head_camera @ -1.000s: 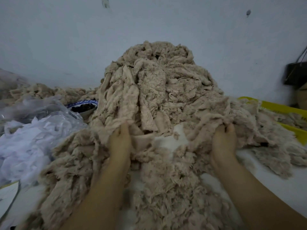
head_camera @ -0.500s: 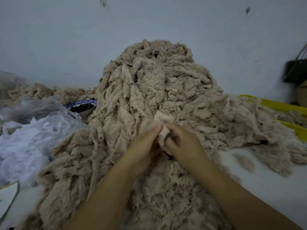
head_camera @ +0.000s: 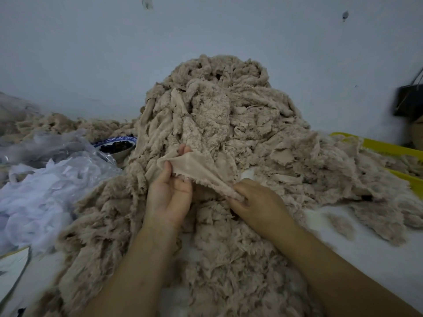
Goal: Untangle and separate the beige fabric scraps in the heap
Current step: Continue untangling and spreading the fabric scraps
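A tall heap of beige fabric scraps point(head_camera: 229, 115) rises in the middle against the wall and spreads toward me across the white surface. In front of it a single thin beige scrap point(head_camera: 194, 170) is stretched flat between both hands. My left hand point(head_camera: 169, 193), palm up, pinches its left edge with thumb and fingertips. My right hand point(head_camera: 256, 202) grips its lower right corner with curled fingers. The scrap's upper edge still lies against the heap.
A pile of white scraps under clear plastic point(head_camera: 41, 179) sits at the left. A blue-rimmed bowl with dark contents point(head_camera: 116, 145) stands behind it. A yellow crate point(head_camera: 389, 149) holds more beige scraps at the right. A black bag point(head_camera: 409, 99) hangs on the wall.
My hands came together from the heap's sides, took one scrap, then moved apart, stretching it flat between them.
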`<state>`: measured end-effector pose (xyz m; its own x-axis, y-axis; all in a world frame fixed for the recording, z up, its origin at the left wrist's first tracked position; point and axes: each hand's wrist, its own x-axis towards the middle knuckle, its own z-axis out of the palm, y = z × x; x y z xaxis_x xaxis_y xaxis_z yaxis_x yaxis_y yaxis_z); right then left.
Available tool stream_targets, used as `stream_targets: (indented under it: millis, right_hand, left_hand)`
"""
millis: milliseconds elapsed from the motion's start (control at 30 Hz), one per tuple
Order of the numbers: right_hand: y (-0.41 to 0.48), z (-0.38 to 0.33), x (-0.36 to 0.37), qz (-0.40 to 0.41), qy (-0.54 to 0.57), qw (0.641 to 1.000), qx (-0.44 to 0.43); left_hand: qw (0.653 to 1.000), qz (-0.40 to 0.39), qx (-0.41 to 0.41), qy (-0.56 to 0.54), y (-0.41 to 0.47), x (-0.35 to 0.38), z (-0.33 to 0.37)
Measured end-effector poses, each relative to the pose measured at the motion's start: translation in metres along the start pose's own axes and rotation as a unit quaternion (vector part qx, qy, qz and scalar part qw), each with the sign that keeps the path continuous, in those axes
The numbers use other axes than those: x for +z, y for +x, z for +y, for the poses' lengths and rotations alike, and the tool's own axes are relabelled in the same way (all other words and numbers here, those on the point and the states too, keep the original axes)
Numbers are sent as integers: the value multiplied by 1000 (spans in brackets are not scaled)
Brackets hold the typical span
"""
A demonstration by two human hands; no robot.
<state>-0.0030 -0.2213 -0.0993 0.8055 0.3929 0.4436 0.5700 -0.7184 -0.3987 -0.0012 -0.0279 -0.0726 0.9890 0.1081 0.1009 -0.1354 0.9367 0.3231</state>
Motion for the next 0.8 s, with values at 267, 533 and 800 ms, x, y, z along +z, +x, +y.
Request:
stream_targets:
  millis: [267,533,800]
  right_hand:
    - [0,-4,-9,105,272,955,56]
    - [0,-7,-3,16,314,943,109]
    - [-1,-9,1,-50,243,964,91]
  left_hand:
    - [975,-87,-142,146,-12,3,-10]
    - [947,-7,-112,302,-9,2,-26]
    - [981,-17,-74,176,-6,6,-16]
